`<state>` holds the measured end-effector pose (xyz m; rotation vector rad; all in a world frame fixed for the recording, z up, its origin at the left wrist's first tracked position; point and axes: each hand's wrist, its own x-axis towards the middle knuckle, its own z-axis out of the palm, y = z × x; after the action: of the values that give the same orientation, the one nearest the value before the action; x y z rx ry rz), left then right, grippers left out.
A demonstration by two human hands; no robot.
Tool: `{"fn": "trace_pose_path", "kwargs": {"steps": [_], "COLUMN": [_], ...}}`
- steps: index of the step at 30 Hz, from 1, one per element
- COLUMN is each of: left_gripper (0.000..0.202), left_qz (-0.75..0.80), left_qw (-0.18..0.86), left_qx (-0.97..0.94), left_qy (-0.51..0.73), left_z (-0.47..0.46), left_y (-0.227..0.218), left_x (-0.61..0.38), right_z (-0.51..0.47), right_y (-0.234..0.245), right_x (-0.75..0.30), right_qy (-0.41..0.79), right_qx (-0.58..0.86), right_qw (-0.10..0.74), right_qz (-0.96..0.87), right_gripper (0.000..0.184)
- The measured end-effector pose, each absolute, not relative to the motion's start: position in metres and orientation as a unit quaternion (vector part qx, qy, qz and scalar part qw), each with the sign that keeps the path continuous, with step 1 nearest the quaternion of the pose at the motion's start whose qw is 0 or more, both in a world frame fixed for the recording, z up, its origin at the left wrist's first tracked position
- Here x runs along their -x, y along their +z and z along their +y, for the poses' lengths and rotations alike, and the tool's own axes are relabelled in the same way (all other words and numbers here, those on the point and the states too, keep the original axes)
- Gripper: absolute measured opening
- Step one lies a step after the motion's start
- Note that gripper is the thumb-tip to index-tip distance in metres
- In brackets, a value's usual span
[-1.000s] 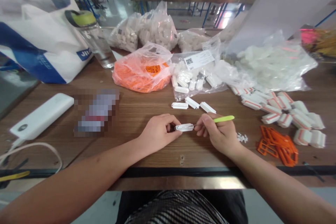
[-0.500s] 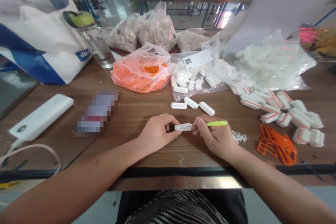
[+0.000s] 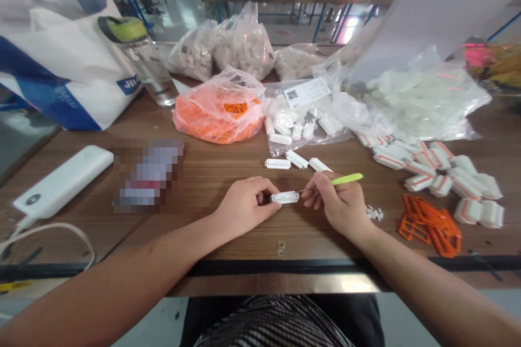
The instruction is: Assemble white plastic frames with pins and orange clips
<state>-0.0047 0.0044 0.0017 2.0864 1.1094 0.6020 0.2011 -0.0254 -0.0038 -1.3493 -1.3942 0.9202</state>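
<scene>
Brown wood-grain tabletop (image 3: 228,160): our left hand (image 3: 244,205) pinches the left end of a small white oblong plastic-looking casing (image 3: 286,197), between our hands. Our right hand (image 3: 340,206) grips a slim lime-green-handled tool (image 3: 348,179). Casing is probably light, stiff, slightly slick; best held by its ends.

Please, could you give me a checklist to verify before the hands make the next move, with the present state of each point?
1. Left hand grips the white piece: ok, thumb and fingers hold its left end.
2. Right hand holds the tool with the yellow-green handle: ok.
3. Right hand free for picking up parts: not ok, the tool occupies it.
4. Tool tip touches the white piece: cannot tell, the tip is too fine to make out.
5. Tiny white parts close by: ok, they lie beside the right wrist.
6. Orange frames apart from both hands: ok.
</scene>
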Motion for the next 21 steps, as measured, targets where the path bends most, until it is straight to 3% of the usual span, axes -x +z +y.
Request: {"fn": "trace_pose_path", "kwargs": {"steps": [14,21], "left_gripper": [0.007,0.007], "left_qz": [0.427,0.43], "left_qw": [0.356,0.354], "left_qx": [-0.795,-0.796], "left_qy": [0.243,0.236], "left_z": [0.0031,0.0035], "left_y": [0.0014,0.0016], "left_x": [0.0041,0.0045], "right_z": [-0.0293,-0.0297], "right_y": [0.0007,-0.0009], "right_x": [-0.2001,-0.2019], "right_qy": [0.311,0.348], "right_qx": [0.55,0.546], "right_qw": [0.405,0.474], "right_qz": [-0.661,-0.596], "right_gripper": [0.039,0.043]}}
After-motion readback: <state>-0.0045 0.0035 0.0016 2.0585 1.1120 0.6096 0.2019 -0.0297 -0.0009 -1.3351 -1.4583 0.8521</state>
